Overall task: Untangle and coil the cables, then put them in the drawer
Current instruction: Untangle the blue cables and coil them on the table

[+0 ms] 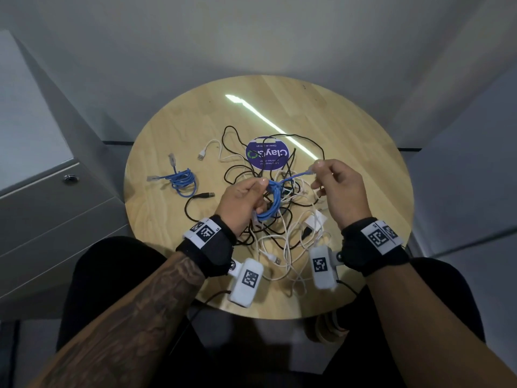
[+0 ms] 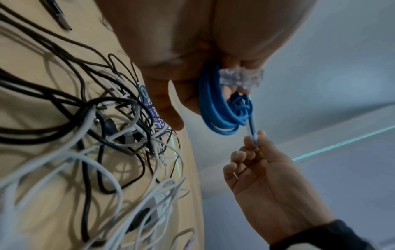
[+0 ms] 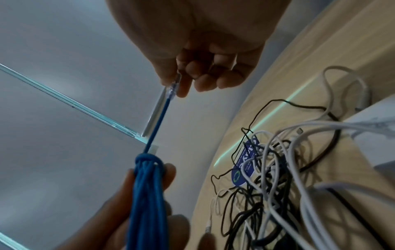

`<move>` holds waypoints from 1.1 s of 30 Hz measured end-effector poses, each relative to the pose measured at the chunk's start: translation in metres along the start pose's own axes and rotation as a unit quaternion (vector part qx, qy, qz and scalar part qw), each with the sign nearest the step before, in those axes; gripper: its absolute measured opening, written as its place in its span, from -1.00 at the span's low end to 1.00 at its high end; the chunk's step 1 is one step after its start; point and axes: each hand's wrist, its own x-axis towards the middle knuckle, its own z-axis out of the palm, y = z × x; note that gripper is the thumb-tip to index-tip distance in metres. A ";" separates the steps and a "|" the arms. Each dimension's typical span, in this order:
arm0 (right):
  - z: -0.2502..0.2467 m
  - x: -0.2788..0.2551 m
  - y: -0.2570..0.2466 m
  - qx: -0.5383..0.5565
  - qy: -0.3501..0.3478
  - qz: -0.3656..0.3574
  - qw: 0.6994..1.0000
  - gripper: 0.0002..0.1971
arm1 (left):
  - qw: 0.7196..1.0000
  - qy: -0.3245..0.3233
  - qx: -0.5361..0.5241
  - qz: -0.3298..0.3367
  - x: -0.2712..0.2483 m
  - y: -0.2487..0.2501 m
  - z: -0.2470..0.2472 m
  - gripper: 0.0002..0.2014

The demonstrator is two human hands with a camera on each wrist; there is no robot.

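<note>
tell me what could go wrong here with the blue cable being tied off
The right hand pinches only the clear plug; a hard pull may strain it. The blue coil in the left hand hangs just above the tangled pile and might snag a loop.

You hold a blue network cable (image 1: 272, 198), wound into a narrow bundle of loops with a wrap round its top; its free end runs taut to a clear plug (image 1: 310, 171). A second blue cable (image 1: 183, 180) lies coiled on the table's left part, both clear plugs sticking out. Under the raised bundle, black and white cables (image 1: 282, 219) sprawl knotted together, several USB ends showing.
</note>
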 end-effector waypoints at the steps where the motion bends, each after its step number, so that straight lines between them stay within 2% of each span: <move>1: 0.001 -0.003 0.001 -0.005 -0.019 -0.012 1.000 -0.78 | 1.000 0.007 -0.018 0.003 0.000 0.000 -0.002 -0.60; 5: 0.020 -0.017 0.005 -0.013 -0.101 -0.017 0.995 -0.82 | 0.995 0.010 -0.100 -0.014 0.000 0.000 -0.005 -0.68; 8: 0.037 -0.028 0.010 -0.048 -0.143 -0.012 0.989 -0.81 | 0.999 0.016 -0.048 -0.015 -0.003 -0.003 -0.003 -0.76; 9: 0.039 -0.030 0.010 -0.038 -0.154 0.010 0.987 -0.79 | 0.999 0.026 -0.019 -0.003 -0.004 -0.004 -0.002 -0.77; 11: 0.042 -0.036 0.005 0.067 -0.165 0.114 0.977 -0.75 | 0.999 0.046 0.015 0.018 -0.005 -0.004 -0.003 -0.80; 13: 0.042 -0.039 0.001 0.202 -0.187 0.201 0.940 -0.72 | 0.998 0.050 0.035 0.032 -0.005 -0.002 -0.002 -0.81; 14: 0.041 -0.040 0.001 0.218 -0.205 0.215 0.930 -0.60 | 0.997 0.048 0.050 0.038 -0.006 -0.002 -0.001 -0.82; 16: 0.041 -0.041 0.002 0.168 -0.242 0.200 0.934 -0.43 | 0.995 0.039 0.079 0.052 -0.006 -0.001 0.001 -0.82; 18: 0.042 -0.043 0.003 0.109 -0.262 0.178 0.942 -0.57 | 0.993 0.034 0.093 0.056 -0.006 0.000 0.002 -0.80; 22: 0.037 -0.034 0.002 0.047 -0.253 0.136 0.957 -0.78 | 0.990 0.038 0.129 0.046 -0.002 0.002 -0.006 -0.86; 25: 0.036 -0.032 -0.002 0.019 -0.237 0.105 0.966 -0.79 | 0.985 0.026 0.167 0.029 0.000 0.006 -0.014 -0.75; 27: 0.037 -0.034 -0.001 0.018 -0.241 0.085 0.967 -0.79 | 0.968 0.004 0.247 0.052 0.002 0.007 -0.021 -0.64; 29: 0.034 -0.035 -0.001 -0.002 -0.256 0.054 0.965 -0.79 | 0.949 -0.019 0.303 0.083 0.004 0.009 -0.026 -0.67; 31: 0.030 -0.033 -0.003 -0.021 -0.270 0.029 0.962 -0.76 | 0.962 -0.018 0.266 0.064 0.004 0.012 -0.025 -0.75; 33: 0.027 -0.032 -0.006 -0.051 -0.254 -0.001 0.966 -0.77 | 0.975 -0.007 0.219 0.045 0.003 0.016 -0.021 -0.80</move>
